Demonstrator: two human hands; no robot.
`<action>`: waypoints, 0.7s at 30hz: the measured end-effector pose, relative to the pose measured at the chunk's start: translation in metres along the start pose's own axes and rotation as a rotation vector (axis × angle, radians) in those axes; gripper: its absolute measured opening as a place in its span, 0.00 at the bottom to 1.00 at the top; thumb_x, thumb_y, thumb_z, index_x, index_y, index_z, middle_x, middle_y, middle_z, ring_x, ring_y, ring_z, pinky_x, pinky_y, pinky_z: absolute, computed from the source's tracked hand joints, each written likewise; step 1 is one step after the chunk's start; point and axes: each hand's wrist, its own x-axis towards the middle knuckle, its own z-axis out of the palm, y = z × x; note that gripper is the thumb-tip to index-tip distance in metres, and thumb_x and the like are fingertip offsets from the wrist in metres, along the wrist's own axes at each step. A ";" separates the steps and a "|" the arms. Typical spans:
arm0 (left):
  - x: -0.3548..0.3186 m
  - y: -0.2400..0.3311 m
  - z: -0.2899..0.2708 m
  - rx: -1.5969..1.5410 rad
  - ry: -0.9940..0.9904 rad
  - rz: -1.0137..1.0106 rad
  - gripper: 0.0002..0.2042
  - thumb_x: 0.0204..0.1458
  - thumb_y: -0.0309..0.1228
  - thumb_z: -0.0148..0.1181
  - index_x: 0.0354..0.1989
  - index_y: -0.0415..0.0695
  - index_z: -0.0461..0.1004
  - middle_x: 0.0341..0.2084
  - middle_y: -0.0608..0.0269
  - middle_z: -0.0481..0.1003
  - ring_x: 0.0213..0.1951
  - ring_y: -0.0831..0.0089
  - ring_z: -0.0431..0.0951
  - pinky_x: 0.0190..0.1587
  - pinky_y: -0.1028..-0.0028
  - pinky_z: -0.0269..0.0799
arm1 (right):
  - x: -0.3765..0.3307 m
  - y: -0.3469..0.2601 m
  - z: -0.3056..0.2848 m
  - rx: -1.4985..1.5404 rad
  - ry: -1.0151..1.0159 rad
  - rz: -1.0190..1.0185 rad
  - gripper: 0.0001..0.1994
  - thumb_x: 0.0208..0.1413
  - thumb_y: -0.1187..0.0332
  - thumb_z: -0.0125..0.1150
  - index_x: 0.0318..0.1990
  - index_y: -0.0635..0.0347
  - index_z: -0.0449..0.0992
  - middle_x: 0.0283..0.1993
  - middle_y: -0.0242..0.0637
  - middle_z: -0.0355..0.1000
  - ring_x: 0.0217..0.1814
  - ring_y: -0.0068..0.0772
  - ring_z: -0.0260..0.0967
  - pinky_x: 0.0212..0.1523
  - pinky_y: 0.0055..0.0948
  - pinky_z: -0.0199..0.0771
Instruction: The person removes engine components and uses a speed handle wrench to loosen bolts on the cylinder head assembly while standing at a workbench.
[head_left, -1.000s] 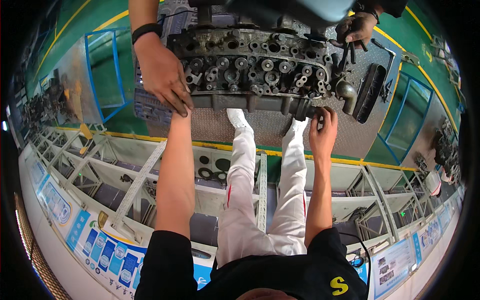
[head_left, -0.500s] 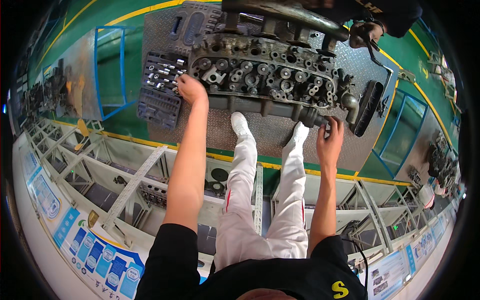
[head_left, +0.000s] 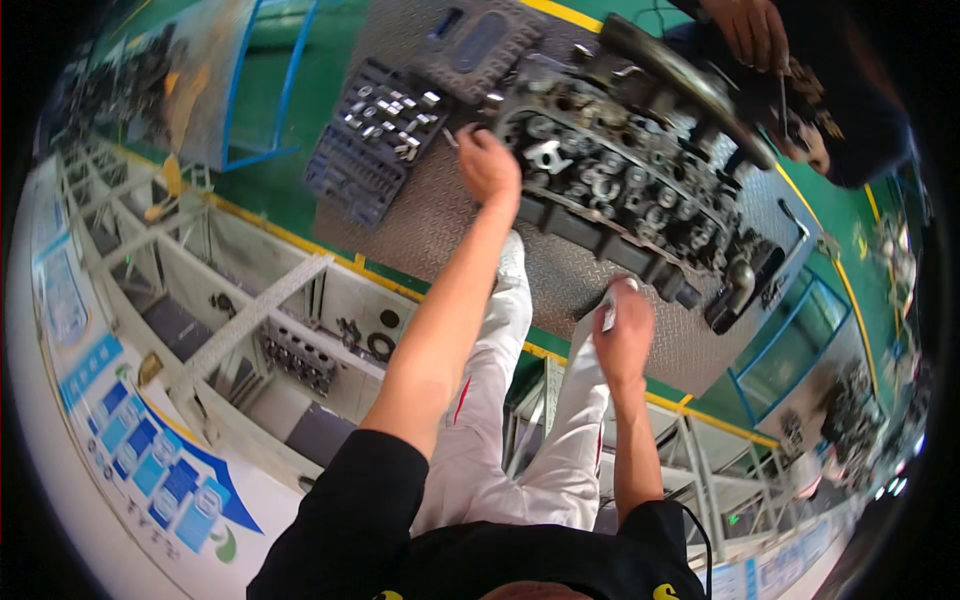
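one engine (head_left: 620, 185) on a patterned metal plate (head_left: 412, 235)
left hand (head_left: 488, 168) between the open socket case (head_left: 358, 172) and the engine, fingers curled, blurred at the tips; right hand (head_left: 624, 340) near the engine's closer side, half closed in front of a trouser leg (head_left: 572, 425). whether either grips anything, i cannot tell.
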 end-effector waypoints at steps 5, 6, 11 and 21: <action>-0.002 0.009 -0.010 -0.022 -0.030 -0.051 0.15 0.59 0.37 0.45 0.43 0.39 0.73 0.43 0.45 0.76 0.46 0.45 0.75 0.49 0.54 0.69 | 0.019 -0.095 0.036 0.125 -0.243 -0.300 0.20 0.49 0.74 0.61 0.52 0.63 0.73 0.56 0.48 0.70 0.54 0.50 0.68 0.53 0.43 0.71; 0.002 0.003 -0.011 -0.020 -0.004 -0.036 0.15 0.59 0.37 0.46 0.43 0.40 0.73 0.42 0.46 0.76 0.45 0.45 0.75 0.48 0.54 0.69 | 0.025 -0.104 0.046 0.137 -0.214 -0.238 0.19 0.49 0.75 0.61 0.51 0.64 0.74 0.56 0.48 0.70 0.54 0.51 0.68 0.53 0.44 0.71; 0.005 0.001 -0.011 -0.039 -0.041 -0.082 0.15 0.57 0.39 0.49 0.44 0.40 0.72 0.42 0.46 0.76 0.45 0.45 0.75 0.49 0.52 0.69 | 0.049 -0.109 0.040 0.123 -0.016 -0.064 0.19 0.51 0.77 0.58 0.53 0.65 0.72 0.57 0.49 0.69 0.55 0.54 0.67 0.55 0.44 0.70; 0.009 -0.014 -0.004 -0.206 -0.155 -0.232 0.19 0.55 0.37 0.49 0.46 0.32 0.72 0.43 0.39 0.75 0.47 0.42 0.74 0.51 0.53 0.67 | 0.102 -0.091 -0.003 -0.032 0.225 0.084 0.19 0.52 0.77 0.57 0.53 0.65 0.70 0.57 0.50 0.66 0.59 0.56 0.62 0.58 0.46 0.66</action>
